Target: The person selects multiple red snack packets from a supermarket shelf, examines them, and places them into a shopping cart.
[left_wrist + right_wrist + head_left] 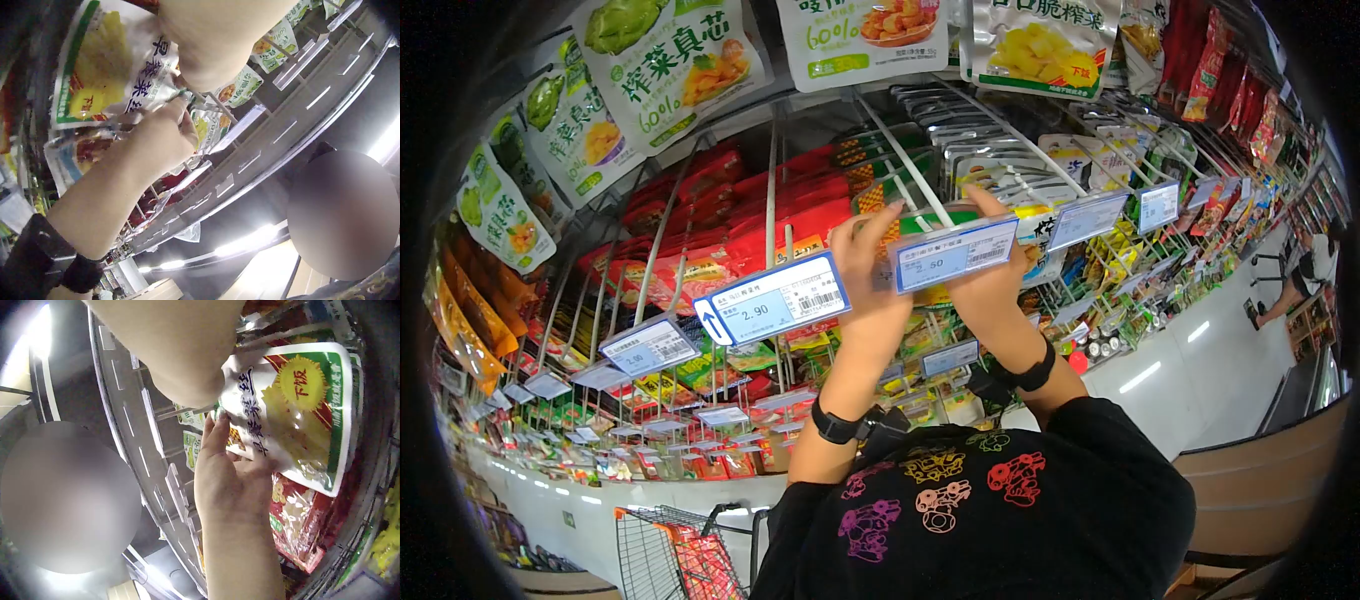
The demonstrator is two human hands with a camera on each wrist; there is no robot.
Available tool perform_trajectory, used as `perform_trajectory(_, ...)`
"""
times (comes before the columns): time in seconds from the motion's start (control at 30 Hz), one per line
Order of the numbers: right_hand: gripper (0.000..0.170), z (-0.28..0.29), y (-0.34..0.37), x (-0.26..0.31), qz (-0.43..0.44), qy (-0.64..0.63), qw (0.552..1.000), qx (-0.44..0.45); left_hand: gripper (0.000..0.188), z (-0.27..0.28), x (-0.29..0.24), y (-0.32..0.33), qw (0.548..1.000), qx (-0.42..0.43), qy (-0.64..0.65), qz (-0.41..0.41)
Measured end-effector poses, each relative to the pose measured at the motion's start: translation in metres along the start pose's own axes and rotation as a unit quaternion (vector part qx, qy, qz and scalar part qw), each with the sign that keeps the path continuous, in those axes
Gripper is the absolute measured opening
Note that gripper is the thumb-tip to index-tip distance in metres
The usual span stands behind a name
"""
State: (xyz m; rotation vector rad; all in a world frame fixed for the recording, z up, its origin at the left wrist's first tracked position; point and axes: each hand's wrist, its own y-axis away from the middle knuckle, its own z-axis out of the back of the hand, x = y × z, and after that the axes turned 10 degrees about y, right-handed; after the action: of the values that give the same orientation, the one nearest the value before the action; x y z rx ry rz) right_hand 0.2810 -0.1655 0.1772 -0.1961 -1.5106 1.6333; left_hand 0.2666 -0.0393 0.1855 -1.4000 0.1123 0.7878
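Observation:
A white, green-edged packet of pickled vegetables (pixel 103 75) hangs at the shelf front, seen up close in both wrist views. My left hand (pixel 870 275) pinches its top edge; the right wrist view shows that left hand (pixel 222 481) with fingers at the packet (pixel 306 425) and some of them behind it. On the other side, my right hand (pixel 988 275) holds the same top edge, fingers curled in the left wrist view. In the head view a price tag (pixel 956 258) at the end of a metal hook (pixel 915 165) stands between my hands and hides much of the packet.
Red packets (pixel 770 215) hang on hooks to the left, silver-edged packets (pixel 1000 150) behind. A second price tag (pixel 770 300) juts out beside my left hand. White and green packets (pixel 865 40) hang overhead. A shopping cart (pixel 640 570) stands lower left; another person (pixel 1290 290) is far right.

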Motion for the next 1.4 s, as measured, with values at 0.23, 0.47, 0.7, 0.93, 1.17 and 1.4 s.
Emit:
perform_trajectory(0.23, 0.044, 0.017, 0.048, -0.009, 0.077, 0.073, 0.991, 0.083, 0.046, -0.023, -0.008, 0.038, 0.975, -0.145, 0.149, 0.076)
perform_trajectory(0.47, 0.054, 0.028, 0.067, -0.026, 0.047, -0.012, 0.966, 0.253, 0.050, -0.034, -0.003, 0.078, 0.991, -0.074, -0.036, 0.109)
perform_trajectory(0.7, 0.066, 0.021, 0.055, -0.027, 0.066, 0.009, 0.967, 0.247, 0.059, -0.037, -0.014, 0.060, 0.984, 0.014, -0.097, 0.147)
perform_trajectory(0.93, 0.061, 0.063, 0.067, 0.013, 0.042, 0.029, 0.947, 0.319, 0.061, -0.009, -0.049, 0.084, 0.981, 0.058, -0.107, 0.154)
perform_trajectory(1.17, 0.035, 0.054, 0.150, 0.106, -0.042, -0.156, 0.943, 0.292, 0.027, 0.106, -0.077, 0.154, 0.972, -0.021, 0.068, 0.224)
perform_trajectory(1.4, 0.013, -0.013, 0.281, 0.256, -0.024, -0.373, 0.796, 0.476, 0.014, 0.242, -0.065, 0.353, 0.558, -0.490, 0.369, 0.559)
